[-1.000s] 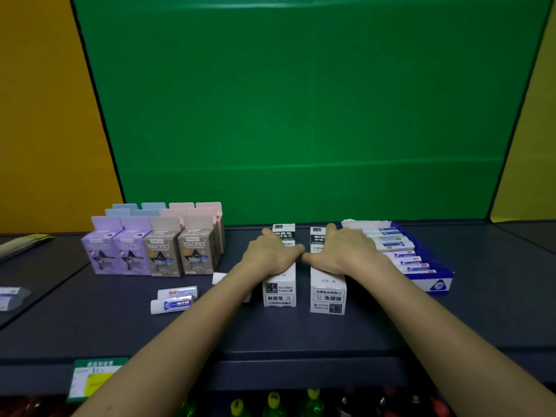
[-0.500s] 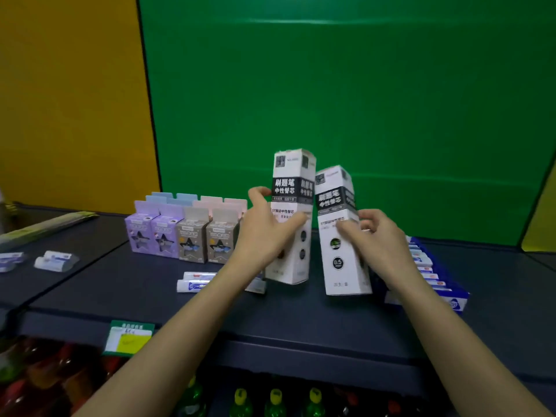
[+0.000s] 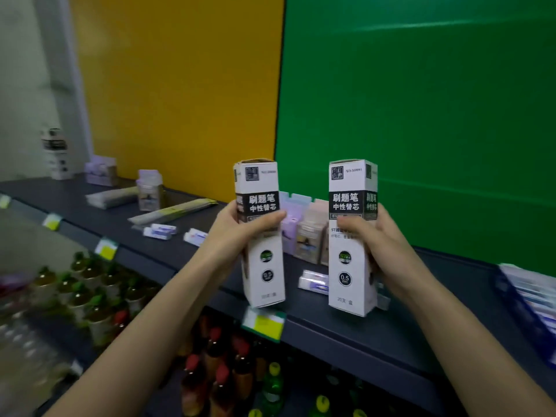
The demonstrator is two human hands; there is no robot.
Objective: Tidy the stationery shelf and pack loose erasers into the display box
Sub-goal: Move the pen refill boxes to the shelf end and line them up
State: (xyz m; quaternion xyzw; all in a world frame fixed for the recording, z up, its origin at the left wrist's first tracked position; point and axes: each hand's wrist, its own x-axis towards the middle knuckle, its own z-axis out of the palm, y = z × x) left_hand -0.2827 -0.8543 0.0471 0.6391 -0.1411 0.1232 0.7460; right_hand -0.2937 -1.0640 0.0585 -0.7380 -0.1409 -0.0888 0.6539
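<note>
A: Head view, item one: left refill carton (image 3: 264,275), gripped round its middle by left hand (image 3: 237,233), thumb across the printed face, fingers curled behind. Item two?

B: Right refill carton (image 3: 350,266), clasped the same way by right hand (image 3: 376,239). Both raised clear of the shelf (image 3: 346,332), well apart from each other.

A: Risk?

B: Top ends apparently open on both. If tipped, refills likely to spill toward the bottles (image 3: 216,371) below. One-handed hold on each, so a slip is possible. On setting down, liable to knock the loose eraser (image 3: 313,281) lying on the shelf between the two cartons.

A: Orientation?

B: Long axis of each carton near vertical, open end up, print toward the camera. Left one with top leaning slightly left. Loose eraser flat, long axis roughly along the shelf.

A: Remaining stock?

B: More erasers (image 3: 159,231) further left on the shelf. Blue display box (image 3: 511,299) at far right, blurred, rows of packets inside. Loose ones not yet packed.
</note>
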